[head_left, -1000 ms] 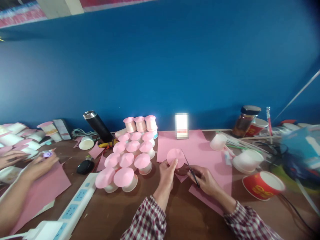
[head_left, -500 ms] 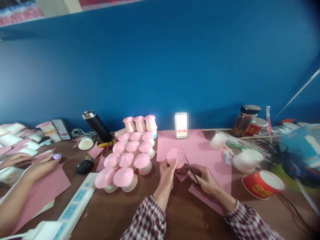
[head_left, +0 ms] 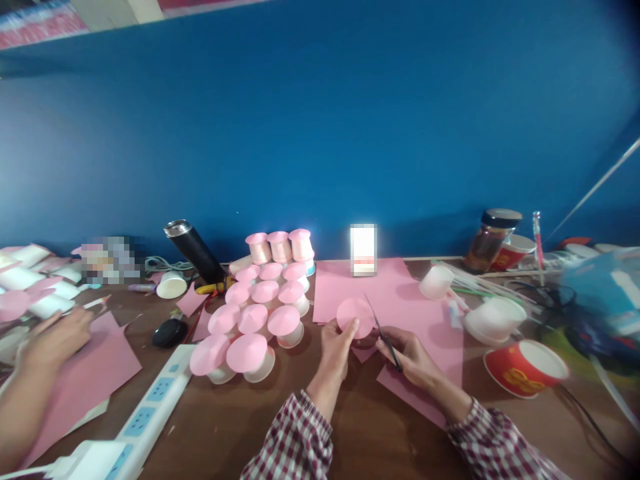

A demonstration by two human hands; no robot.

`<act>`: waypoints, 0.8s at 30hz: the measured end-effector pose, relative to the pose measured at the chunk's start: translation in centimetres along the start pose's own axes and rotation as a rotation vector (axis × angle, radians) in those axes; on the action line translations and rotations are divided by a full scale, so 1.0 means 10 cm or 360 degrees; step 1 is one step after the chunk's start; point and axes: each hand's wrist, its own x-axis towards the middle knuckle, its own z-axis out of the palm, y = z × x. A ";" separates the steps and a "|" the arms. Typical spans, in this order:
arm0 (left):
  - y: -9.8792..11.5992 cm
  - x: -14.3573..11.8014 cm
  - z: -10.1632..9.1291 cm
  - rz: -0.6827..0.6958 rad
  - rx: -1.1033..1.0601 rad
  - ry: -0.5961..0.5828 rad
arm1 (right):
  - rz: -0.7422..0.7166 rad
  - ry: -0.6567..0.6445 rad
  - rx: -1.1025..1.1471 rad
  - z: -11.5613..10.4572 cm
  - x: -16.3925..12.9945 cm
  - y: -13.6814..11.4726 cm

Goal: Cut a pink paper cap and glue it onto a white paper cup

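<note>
My left hand (head_left: 336,353) pinches a pink paper disc (head_left: 354,316), thumb on top, above the table. In my right hand (head_left: 407,353) is a pair of dark scissors (head_left: 384,337), its blade beside the disc's right edge; most of the handles are hidden by the fingers. Beneath both hands lie large pink paper sheets (head_left: 400,287). A small pink offcut (head_left: 365,353) shows just below the disc. To the left stand rows of paper cups topped with pink discs (head_left: 253,320).
At left, a co-worker's hand (head_left: 57,337) rests over pink paper beside a pile of cups (head_left: 30,280). A power strip (head_left: 150,410), black flask (head_left: 195,250) and black round object (head_left: 169,332) stand nearby. At right are a red cup (head_left: 523,370), white cups (head_left: 495,319) and a lidded jar (head_left: 493,240).
The disc in my left hand has shifted slightly right, and the scissors' blade has moved a little with it. The co-worker's hand has drawn left, and a purple-topped object is no longer in it.
</note>
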 end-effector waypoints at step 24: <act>0.03 -0.01 0.01 0.0035 -0.0021 -0.0007 | -0.0095 -0.0009 -0.0080 -0.03 0.03 0.01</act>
